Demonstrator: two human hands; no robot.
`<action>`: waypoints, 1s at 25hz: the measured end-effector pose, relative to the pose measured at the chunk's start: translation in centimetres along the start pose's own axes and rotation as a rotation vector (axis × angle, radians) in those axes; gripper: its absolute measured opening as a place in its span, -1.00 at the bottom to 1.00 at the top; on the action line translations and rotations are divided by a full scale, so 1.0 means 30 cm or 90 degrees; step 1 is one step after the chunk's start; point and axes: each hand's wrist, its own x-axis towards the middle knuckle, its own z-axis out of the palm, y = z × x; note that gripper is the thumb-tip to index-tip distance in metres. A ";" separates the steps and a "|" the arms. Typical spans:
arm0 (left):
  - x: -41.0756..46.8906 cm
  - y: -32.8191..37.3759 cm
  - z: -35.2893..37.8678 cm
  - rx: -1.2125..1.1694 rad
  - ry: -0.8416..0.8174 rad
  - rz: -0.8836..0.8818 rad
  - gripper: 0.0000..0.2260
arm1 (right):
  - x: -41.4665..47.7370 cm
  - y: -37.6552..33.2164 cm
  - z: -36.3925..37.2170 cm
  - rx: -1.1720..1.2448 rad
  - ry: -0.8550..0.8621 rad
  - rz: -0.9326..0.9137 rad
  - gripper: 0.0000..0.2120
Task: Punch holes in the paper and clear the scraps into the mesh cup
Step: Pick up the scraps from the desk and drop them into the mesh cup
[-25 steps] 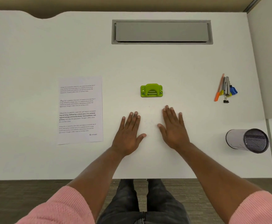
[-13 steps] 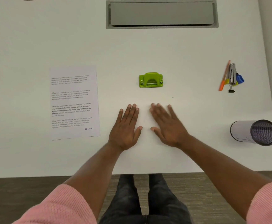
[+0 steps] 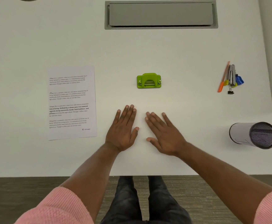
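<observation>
A printed sheet of paper [image 3: 71, 102] lies flat on the white desk [image 3: 188, 50], left of centre. A green hole punch [image 3: 149, 81] sits in the middle, just beyond my fingertips. The mesh cup [image 3: 254, 135] lies on its side at the right, its mouth facing right. My left hand [image 3: 124, 128] rests palm down on the desk, fingers together, holding nothing. My right hand [image 3: 162, 133] lies beside it, fingers spread and angled up-left, empty too. The paper is a hand's width left of my left hand.
A grey cable hatch [image 3: 161, 14] is set into the desk's far side. An orange pen, a metal stapler and coloured clips [image 3: 230, 78] lie in a cluster at the right, above the cup. The desk's near edge runs just below my wrists.
My right hand has turned so its fingers point up-left and has slid toward my left hand. The view has tilted slightly closer to the desk. Nothing else has moved.
</observation>
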 end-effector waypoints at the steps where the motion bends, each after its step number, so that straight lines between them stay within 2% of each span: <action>1: -0.002 0.000 0.000 0.002 0.002 0.000 -0.38 | 0.019 -0.001 -0.007 0.007 0.013 -0.001 -0.29; 3: 0.000 0.000 -0.005 -0.002 0.000 0.001 -0.38 | 0.104 0.013 -0.031 0.011 0.034 0.034 -0.32; 6: -0.001 0.003 -0.013 -0.012 -0.006 0.003 -0.35 | 0.198 0.020 -0.041 0.004 0.008 0.068 -0.33; 11: 0.004 0.003 -0.021 -0.016 -0.024 0.003 -0.31 | 0.056 -0.028 0.020 -0.015 0.001 -0.045 -0.31; 12: 0.003 0.003 -0.019 -0.015 -0.022 0.002 -0.31 | 0.012 -0.028 0.027 -0.006 0.015 -0.007 -0.29; 14: 0.002 0.004 -0.016 -0.010 -0.016 0.000 -0.31 | -0.077 -0.019 0.034 0.015 0.047 0.144 -0.25; 16: 0.003 0.005 -0.015 -0.002 -0.017 -0.002 -0.32 | -0.165 -0.019 0.043 0.006 0.038 0.243 -0.18; 19: 0.003 0.004 -0.006 0.009 -0.026 0.000 -0.33 | -0.183 -0.057 0.059 -0.007 0.008 0.274 -0.12; 25: 0.004 0.006 -0.007 0.029 -0.033 0.000 -0.33 | 0.011 -0.112 0.056 0.007 0.024 0.242 -0.11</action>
